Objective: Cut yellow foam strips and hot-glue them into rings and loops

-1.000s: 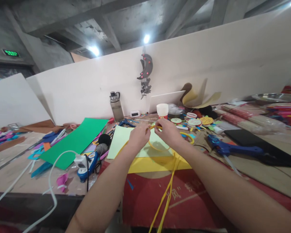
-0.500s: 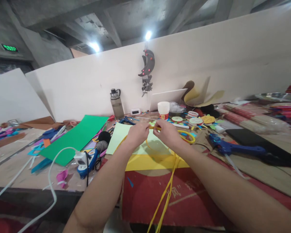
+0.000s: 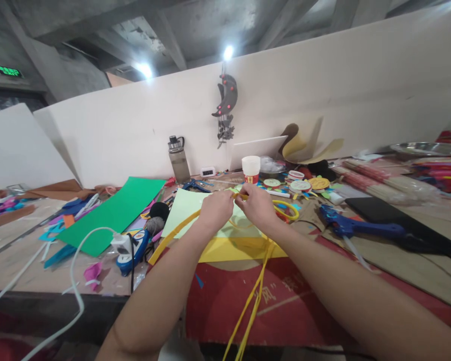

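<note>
My left hand point(image 3: 217, 208) and my right hand point(image 3: 258, 205) are close together over pale green paper point(image 3: 186, 205), fingers closed on a narrow yellow strip point(image 3: 176, 230). One end of the strip sticks out to the lower left, past my left wrist. Beside my right hand, a yellow loop point(image 3: 293, 210) shows; whether it belongs to the same strip is hidden. Long thin yellow strands point(image 3: 257, 291) hang from under my right wrist over the red board point(image 3: 225, 306). Yellow paper point(image 3: 225, 250) lies beneath the green sheet.
On the left are a green sheet point(image 3: 110, 215) and a power strip point(image 3: 131, 250) with a white cable. A blue glue gun point(image 3: 361, 228) lies at right. Behind my hands stand a bottle point(image 3: 178, 160), a white cup point(image 3: 251, 168) and several ribbon rolls point(image 3: 299, 186).
The yellow strip now reaches farther out to the lower left of my left wrist. Both hands stay pinched together in nearly the same place, and the view has shifted slightly.
</note>
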The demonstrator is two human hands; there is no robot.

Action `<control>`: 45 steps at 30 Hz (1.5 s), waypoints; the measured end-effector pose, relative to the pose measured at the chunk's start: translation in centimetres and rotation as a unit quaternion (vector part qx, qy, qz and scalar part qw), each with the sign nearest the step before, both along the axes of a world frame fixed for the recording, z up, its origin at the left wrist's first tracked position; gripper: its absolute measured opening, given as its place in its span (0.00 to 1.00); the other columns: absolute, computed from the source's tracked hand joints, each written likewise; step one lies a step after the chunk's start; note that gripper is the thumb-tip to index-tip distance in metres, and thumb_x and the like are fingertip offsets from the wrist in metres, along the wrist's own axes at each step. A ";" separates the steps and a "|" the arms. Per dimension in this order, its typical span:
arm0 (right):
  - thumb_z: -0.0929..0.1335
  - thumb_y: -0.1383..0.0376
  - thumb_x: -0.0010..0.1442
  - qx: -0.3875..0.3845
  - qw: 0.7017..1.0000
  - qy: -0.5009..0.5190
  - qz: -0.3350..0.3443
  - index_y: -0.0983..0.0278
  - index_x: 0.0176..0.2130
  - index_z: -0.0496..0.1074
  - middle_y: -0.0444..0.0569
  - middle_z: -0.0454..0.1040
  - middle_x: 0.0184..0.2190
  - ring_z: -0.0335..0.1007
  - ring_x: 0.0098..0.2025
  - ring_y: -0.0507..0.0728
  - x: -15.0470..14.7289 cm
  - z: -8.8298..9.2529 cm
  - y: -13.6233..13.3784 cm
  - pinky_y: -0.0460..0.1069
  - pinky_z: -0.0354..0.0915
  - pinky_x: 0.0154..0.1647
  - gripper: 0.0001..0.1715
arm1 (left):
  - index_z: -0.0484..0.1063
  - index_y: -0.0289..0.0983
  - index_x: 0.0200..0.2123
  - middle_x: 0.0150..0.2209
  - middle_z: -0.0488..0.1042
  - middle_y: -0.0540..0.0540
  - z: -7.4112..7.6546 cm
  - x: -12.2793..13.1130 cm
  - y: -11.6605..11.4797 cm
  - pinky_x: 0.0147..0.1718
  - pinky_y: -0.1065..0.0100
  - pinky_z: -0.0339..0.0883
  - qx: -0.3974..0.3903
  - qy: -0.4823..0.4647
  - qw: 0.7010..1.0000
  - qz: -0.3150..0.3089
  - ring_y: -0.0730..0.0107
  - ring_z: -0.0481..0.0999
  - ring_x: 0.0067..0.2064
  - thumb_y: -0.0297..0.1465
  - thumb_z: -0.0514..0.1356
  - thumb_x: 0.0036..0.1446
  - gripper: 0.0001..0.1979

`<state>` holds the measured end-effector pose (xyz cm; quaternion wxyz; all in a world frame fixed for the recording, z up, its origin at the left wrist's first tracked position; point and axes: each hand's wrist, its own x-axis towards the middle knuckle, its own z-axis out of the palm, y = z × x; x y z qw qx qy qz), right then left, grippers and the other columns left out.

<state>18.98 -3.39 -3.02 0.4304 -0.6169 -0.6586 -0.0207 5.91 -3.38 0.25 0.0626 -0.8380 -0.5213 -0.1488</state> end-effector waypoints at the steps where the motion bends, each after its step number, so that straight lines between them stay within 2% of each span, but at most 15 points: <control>1: 0.65 0.65 0.51 0.001 1.000 0.005 0.007 0.63 0.26 0.66 0.46 0.70 0.25 0.60 0.27 0.53 0.0 -0.1 0.1 0.47 0.50 0.27 0.04 | 0.71 0.41 0.41 0.41 0.75 0.45 0.0 -0.1 0.2 0.43 0.65 0.64 0.004 -0.007 1.000 0.001 0.64 0.73 0.44 0.33 0.46 0.61 0.14; 7: 0.64 0.71 0.53 0.030 0.995 0.009 0.099 0.64 0.32 0.68 0.49 0.72 0.30 0.65 0.33 0.55 0.1 -0.7 0.6 0.48 0.57 0.34 0.05 | 0.71 0.43 0.44 0.44 0.75 0.47 0.0 -1.0 0.9 0.44 0.65 0.64 0.008 -0.047 0.999 -0.006 0.64 0.72 0.45 0.29 0.50 0.59 0.14; 11: 0.64 0.70 0.53 0.020 0.997 -0.014 0.070 0.64 0.32 0.69 0.50 0.73 0.32 0.66 0.33 0.55 0.2 -0.5 0.4 0.48 0.57 0.34 0.05 | 0.72 0.41 0.42 0.42 0.75 0.45 -0.1 -0.8 0.8 0.44 0.65 0.64 0.011 -0.050 0.999 -0.017 0.64 0.72 0.45 0.30 0.49 0.59 0.13; 16: 0.65 0.66 0.53 0.030 0.998 -0.060 0.014 0.64 0.33 0.70 0.51 0.74 0.30 0.67 0.34 0.58 0.0 -0.1 0.0 0.49 0.56 0.33 0.05 | 0.71 0.42 0.44 0.43 0.74 0.45 -0.5 -0.3 0.6 0.43 0.64 0.64 0.032 -0.071 0.997 -0.026 0.63 0.72 0.45 0.35 0.50 0.60 0.14; 20: 0.66 0.67 0.53 0.043 0.995 -0.090 0.003 0.64 0.33 0.70 0.52 0.74 0.31 0.67 0.36 0.59 -0.3 -0.1 -0.1 0.51 0.56 0.35 0.05 | 0.72 0.42 0.44 0.44 0.75 0.46 -0.6 -0.2 0.5 0.43 0.65 0.64 0.049 -0.084 0.995 -0.015 0.64 0.72 0.45 0.35 0.50 0.60 0.13; 26: 0.64 0.68 0.56 0.049 0.994 -0.084 0.039 0.64 0.32 0.69 0.52 0.74 0.33 0.68 0.36 0.58 -0.4 0.0 -0.1 0.50 0.57 0.36 0.04 | 0.73 0.43 0.42 0.44 0.75 0.48 -0.5 -0.5 0.9 0.42 0.66 0.64 0.054 -0.085 0.995 0.001 0.65 0.73 0.44 0.33 0.52 0.58 0.12; 31: 0.65 0.66 0.56 0.057 0.996 -0.037 0.053 0.63 0.39 0.68 0.50 0.74 0.32 0.68 0.35 0.58 -0.2 0.1 -0.3 0.50 0.58 0.35 0.08 | 0.73 0.44 0.41 0.43 0.76 0.50 -0.7 -0.7 1.1 0.41 0.67 0.64 0.075 -0.082 0.994 0.004 0.66 0.73 0.45 0.31 0.53 0.56 0.11; 34: 0.64 0.67 0.57 0.089 0.991 -0.074 0.071 0.63 0.34 0.69 0.51 0.74 0.34 0.66 0.38 0.58 -0.1 0.2 -0.4 0.51 0.58 0.39 0.05 | 0.73 0.44 0.40 0.43 0.76 0.49 -0.8 -0.7 1.1 0.40 0.68 0.64 0.077 -0.073 0.994 0.006 0.66 0.73 0.44 0.32 0.54 0.56 0.11; 37: 0.63 0.69 0.56 0.095 0.990 -0.084 0.065 0.63 0.31 0.69 0.52 0.73 0.33 0.66 0.38 0.58 -0.1 0.2 -0.3 0.51 0.58 0.39 0.05 | 0.73 0.43 0.41 0.42 0.76 0.48 -0.7 -0.7 1.2 0.41 0.67 0.64 0.070 -0.069 0.995 -0.006 0.66 0.73 0.44 0.32 0.53 0.57 0.11; 41: 0.63 0.70 0.56 0.108 0.988 -0.086 0.072 0.64 0.31 0.68 0.52 0.72 0.33 0.65 0.38 0.58 0.0 0.1 0.0 0.51 0.59 0.39 0.05 | 0.70 0.44 0.48 0.44 0.75 0.49 -0.6 -0.9 1.3 0.41 0.68 0.64 0.058 -0.079 0.995 -0.032 0.67 0.74 0.42 0.33 0.56 0.55 0.15; 45: 0.64 0.70 0.56 0.117 0.984 -0.086 0.105 0.64 0.32 0.68 0.53 0.72 0.33 0.65 0.39 0.59 0.0 -0.1 0.2 0.51 0.60 0.41 0.04 | 0.73 0.44 0.43 0.43 0.76 0.49 -0.6 -1.2 1.3 0.42 0.68 0.64 0.075 -0.059 0.995 -0.024 0.66 0.73 0.45 0.34 0.53 0.58 0.13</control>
